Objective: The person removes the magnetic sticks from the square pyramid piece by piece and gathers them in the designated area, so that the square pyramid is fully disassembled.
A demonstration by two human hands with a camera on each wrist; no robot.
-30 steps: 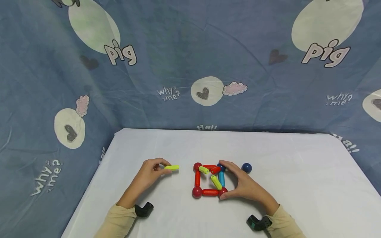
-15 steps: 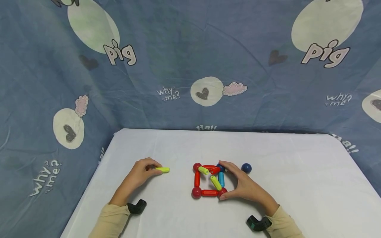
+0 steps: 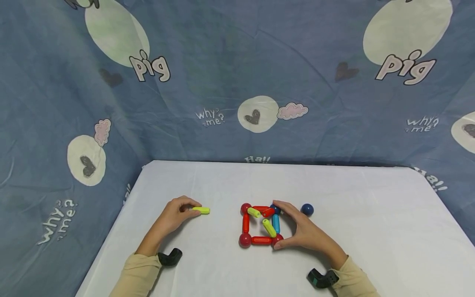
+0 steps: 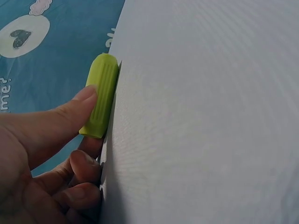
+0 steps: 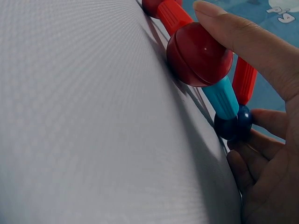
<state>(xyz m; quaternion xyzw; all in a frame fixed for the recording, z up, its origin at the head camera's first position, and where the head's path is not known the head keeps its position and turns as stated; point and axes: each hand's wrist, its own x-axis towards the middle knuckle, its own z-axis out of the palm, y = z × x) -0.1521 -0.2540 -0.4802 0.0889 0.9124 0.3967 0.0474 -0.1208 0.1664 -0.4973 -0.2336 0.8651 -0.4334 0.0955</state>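
Observation:
My left hand [image 3: 176, 214] pinches a yellow-green magnetic rod [image 3: 201, 210] near one end, left of the frame. In the left wrist view the thumb presses along the ridged side of the rod [image 4: 102, 95]. My right hand [image 3: 306, 229] spans the right side of a square magnetic ball-and-rod frame [image 3: 261, 240]. Its thumb is on the near red ball [image 5: 200, 54], and other fingers are at the far blue ball [image 5: 226, 126]. A light-blue rod [image 3: 276, 223] joins these two balls. Two yellow-green rods and one red rod [image 3: 268, 212] rise from corner balls.
A loose blue ball [image 3: 307, 209] lies right of the frame, beyond the right hand. The white table [image 3: 222, 272] meets a blue printed cloth [image 3: 222, 144] at its back edge. Black wrist devices [image 3: 170, 258] sit at both sleeves.
Holding the yellow-green rod, my left hand has moved left, away from the frame, and in the last half second it has barely shifted. The right hand and frame stay in place.

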